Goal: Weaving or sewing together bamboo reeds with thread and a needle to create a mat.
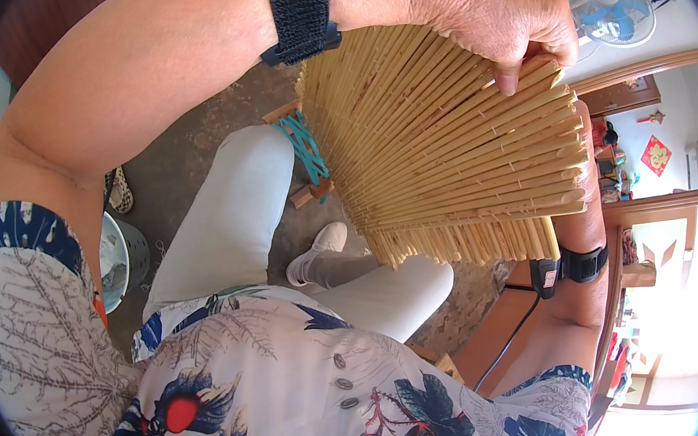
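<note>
A mat of thin bamboo sticks [443, 138], bound together with fine thread, hangs fanned out in front of me. Its lower part folds back under the upper sheet. My left hand [507, 15] reaches across the top and is closed on the mat's upper right edge, thumb over the stick ends. Behind the right edge, part of my right hand [588, 221] shows against the mat. The fingers of that hand are hidden by the sticks. Black bands circle both wrists.
Beneath the mat is a small wooden stool [305, 194] with teal webbing. A pale bucket [113, 262] stands on the floor at left. A white-and-blue fan [611, 9] is at upper right. A dark cord [510, 346] runs from my right wristband past an orange-brown panel.
</note>
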Demonstrator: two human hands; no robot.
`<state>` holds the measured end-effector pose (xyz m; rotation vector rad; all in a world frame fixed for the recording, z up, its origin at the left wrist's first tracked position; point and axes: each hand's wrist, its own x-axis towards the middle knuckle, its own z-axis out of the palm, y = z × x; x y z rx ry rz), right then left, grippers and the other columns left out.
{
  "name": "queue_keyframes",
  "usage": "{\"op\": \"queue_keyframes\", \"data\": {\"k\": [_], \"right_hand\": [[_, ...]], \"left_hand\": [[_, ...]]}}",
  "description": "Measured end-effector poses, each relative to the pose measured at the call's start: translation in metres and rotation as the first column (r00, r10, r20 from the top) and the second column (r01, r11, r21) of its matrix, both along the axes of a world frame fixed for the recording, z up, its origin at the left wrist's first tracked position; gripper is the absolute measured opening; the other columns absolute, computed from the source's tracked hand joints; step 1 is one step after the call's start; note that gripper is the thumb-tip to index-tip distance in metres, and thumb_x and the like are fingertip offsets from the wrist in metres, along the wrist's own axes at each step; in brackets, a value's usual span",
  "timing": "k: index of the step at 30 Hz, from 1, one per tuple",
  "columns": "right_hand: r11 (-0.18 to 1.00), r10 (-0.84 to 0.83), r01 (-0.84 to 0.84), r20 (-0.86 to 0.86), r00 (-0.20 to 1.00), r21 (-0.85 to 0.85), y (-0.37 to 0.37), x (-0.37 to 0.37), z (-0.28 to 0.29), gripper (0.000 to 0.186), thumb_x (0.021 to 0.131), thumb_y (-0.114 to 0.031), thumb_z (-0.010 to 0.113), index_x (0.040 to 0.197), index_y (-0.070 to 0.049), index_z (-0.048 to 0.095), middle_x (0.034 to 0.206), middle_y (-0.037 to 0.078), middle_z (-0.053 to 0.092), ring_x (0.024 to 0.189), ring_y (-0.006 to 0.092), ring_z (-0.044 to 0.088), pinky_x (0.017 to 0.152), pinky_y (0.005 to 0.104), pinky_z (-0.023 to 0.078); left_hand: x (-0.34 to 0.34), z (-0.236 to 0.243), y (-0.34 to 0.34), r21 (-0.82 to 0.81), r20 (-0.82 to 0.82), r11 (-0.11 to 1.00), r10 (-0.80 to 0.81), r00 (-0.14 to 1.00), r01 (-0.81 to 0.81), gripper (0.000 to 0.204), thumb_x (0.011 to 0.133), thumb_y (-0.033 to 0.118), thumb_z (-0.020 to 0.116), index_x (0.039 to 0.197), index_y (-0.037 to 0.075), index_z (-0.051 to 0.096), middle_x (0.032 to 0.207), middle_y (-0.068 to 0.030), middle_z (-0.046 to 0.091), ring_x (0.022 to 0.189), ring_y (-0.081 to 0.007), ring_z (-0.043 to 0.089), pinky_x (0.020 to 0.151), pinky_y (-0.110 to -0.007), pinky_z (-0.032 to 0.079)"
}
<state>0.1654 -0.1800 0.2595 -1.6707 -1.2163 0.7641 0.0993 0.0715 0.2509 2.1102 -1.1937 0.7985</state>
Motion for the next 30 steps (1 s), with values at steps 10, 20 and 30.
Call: {"op": "queue_keyframes", "data": {"k": [10,20,30], "right_hand": [[0.914,-0.4,0.404,-0.076,0.913,0.046,-0.009,-0.01,-0.008,0.04,0.103,-0.028,0.057,0.133,-0.001,0.057,0.12,0.001,0.058,0.109,0.0082,0.051,0.097,0.0267,0.043],[0.931,-0.363,0.362,-0.01,0.932,-0.05,-0.006,0.011,-0.008,0.036,0.104,-0.026,0.054,0.128,0.0,0.06,0.111,-0.001,0.06,0.099,0.0079,0.052,0.088,0.0257,0.046],[0.807,-0.586,0.589,-0.053,0.808,0.048,0.012,-0.024,-0.005,0.024,0.105,-0.021,0.051,0.105,-0.001,0.064,0.092,-0.006,0.059,0.083,0.0046,0.049,0.072,0.0233,0.046]], "left_hand": [[-0.008,0.002,-0.003,-0.034,-0.09,0.998,-0.046,0.995,0.043,0.016,0.067,-0.001,0.078,0.079,0.003,0.067,0.077,-0.0134,0.069,0.076,-0.0251,0.07,0.072,-0.036,0.051],[0.002,-0.01,-0.006,-0.058,0.036,0.998,-0.037,0.999,0.039,0.017,0.066,0.0,0.077,0.079,0.002,0.066,0.077,-0.0149,0.068,0.076,-0.0284,0.069,0.072,-0.038,0.051],[-0.002,-0.012,-0.005,-0.085,0.023,0.994,-0.061,0.998,0.063,0.018,0.066,0.0,0.078,0.081,0.002,0.069,0.079,-0.0143,0.07,0.078,-0.0273,0.07,0.074,-0.037,0.052]]}}
